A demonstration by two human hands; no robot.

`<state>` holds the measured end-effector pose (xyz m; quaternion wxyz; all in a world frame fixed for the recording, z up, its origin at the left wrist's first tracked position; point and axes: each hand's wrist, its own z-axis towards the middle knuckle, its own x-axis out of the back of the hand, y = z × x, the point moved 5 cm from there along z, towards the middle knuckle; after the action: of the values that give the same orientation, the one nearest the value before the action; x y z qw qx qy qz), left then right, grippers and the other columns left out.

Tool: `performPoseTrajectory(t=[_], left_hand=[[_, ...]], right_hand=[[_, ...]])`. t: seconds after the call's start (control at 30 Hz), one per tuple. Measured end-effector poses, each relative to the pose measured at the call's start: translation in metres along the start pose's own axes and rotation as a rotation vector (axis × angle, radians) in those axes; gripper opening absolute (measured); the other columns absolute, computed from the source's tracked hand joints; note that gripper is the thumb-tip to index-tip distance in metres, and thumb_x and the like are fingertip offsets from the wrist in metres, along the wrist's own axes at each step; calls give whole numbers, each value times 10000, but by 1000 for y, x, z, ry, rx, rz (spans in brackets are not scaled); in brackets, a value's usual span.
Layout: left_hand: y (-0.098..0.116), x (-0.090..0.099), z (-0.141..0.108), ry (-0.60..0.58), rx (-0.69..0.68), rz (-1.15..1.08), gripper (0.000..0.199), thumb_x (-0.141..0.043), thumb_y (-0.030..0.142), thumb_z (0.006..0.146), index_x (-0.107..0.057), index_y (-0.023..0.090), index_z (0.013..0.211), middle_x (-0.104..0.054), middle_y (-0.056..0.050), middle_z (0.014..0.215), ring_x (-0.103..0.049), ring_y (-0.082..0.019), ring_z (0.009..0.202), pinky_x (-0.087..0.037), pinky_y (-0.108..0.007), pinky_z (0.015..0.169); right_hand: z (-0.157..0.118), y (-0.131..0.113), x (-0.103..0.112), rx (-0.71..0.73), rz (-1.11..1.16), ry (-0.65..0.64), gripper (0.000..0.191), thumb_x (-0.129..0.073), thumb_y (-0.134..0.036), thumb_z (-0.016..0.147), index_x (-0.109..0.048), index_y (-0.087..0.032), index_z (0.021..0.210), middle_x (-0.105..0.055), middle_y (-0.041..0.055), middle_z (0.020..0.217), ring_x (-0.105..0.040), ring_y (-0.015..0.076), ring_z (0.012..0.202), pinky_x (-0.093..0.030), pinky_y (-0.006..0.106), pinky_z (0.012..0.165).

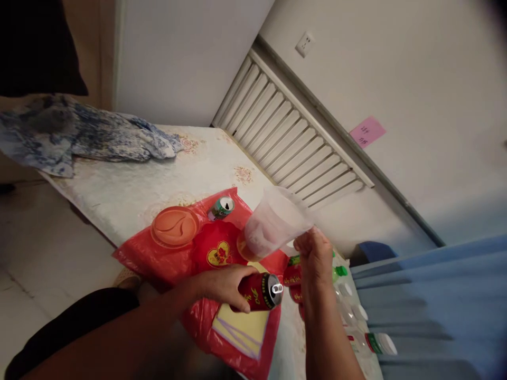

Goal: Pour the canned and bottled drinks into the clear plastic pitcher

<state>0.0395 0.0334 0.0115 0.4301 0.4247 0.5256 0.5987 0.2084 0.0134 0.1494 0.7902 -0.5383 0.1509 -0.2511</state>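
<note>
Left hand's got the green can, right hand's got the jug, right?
Not quite: the head view shows the left hand holding a red can; the green can sits on red plastic. Right hand on the jug is correct.

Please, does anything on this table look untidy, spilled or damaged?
The blue-and-white cloth looks untidy: it lies bunched on the table, partly over its edge. The red plastic sheet is wrinkled. I see no spill; the amber liquid is inside the pitcher.

Bare hands (227,287) and forearms (327,327), black-clad knee (79,330)
</note>
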Motion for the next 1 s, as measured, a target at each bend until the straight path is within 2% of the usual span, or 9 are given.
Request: performPoseTrajectory(t=[0.2, 0.3, 0.47, 0.73, 1.0], left_hand=[[2, 18, -1, 135, 3, 58, 731, -754, 208, 583, -596, 223, 1297, -707, -50, 1157, -671, -278, 1020, -535, -289, 769], [2, 27, 1, 212, -1, 108, 696, -744, 224, 597, -606, 225, 1280, -715, -45, 1144, -671, -286, 1032, -534, -296, 786], [-4, 39, 7, 333, -40, 106, 745, -743, 257, 620, -559, 229, 1341, -681, -63, 1245, -634, -305, 1131, -522, -328, 880], [-20, 44, 22, 373, -78, 13, 745, -743, 249, 625, -539, 230, 1341, -676, -75, 1246, -650, -290, 1090, -531, -333, 869], [-24, 46, 26, 392, -59, 28, 717, -740, 248, 608, -565, 225, 1303, -702, -81, 1175, -648, -313, 1087, -526, -357, 881]], right_hand=[[-1, -45, 39, 50, -72, 91, 488, -729, -387, 814, -357, -214, 550, -261, -107, 495, -250, 67, 443, -299, 223, 450], [-9, -59, 58, 37, -112, 123, 480, -752, -382, 795, -379, -210, 547, -273, -105, 491, -260, 65, 442, -290, 220, 441], [-23, -77, 83, -20, -185, 140, 497, -769, -395, 762, -374, -210, 525, -265, -103, 481, -251, 58, 432, -259, 217, 421], [-46, -86, 102, -123, -372, 79, 438, -746, -466, 760, -450, -207, 568, -296, -94, 484, -236, 55, 420, -181, 219, 415], [-55, -83, 107, -162, -623, -31, 434, -703, -523, 786, -483, -209, 583, -351, -75, 460, -262, 71, 425, -199, 224, 413]])
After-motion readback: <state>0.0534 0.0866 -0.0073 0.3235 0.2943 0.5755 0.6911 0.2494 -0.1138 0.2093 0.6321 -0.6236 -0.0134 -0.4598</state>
